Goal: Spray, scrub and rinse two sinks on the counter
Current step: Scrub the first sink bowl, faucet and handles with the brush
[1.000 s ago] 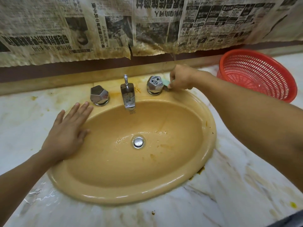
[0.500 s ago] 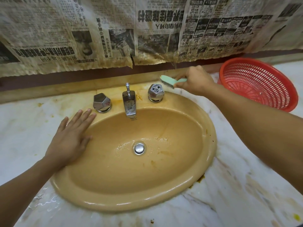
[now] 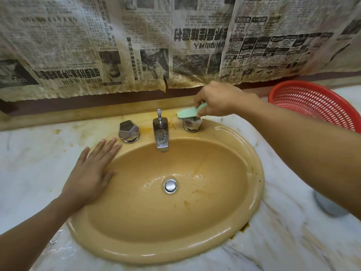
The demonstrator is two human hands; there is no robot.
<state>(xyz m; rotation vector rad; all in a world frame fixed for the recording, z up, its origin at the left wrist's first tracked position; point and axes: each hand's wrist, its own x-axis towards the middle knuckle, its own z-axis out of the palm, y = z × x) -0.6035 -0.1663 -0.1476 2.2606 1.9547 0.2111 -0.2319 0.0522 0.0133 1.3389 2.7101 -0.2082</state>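
Note:
A tan oval sink [image 3: 252, 159] with brown stains is set into the marble counter [image 3: 35, 165]. Behind the basin stand a chrome spout [image 3: 161, 132], a left knob [image 3: 129, 131] and a right knob [image 3: 192, 124]. My right hand [image 3: 218, 99] grips the handle of a mint-green scrub brush [image 3: 190, 112], whose bristles lie on top of the right knob. My left hand [image 3: 93, 169] rests flat, fingers straight, on the sink's left rim. A chrome drain plug [image 3: 170, 185] sits at the basin's bottom.
A red mesh plastic basket [image 3: 316, 103] stands on the counter at the back right. Stained newspaper [image 3: 136, 45] covers the wall above a low ledge. A round grey object [image 3: 328, 206] shows under my right forearm.
The brush went from beside the right knob, up into the air behind it, then down onto the knob's top. My left hand stayed on the rim. The camera tilted up.

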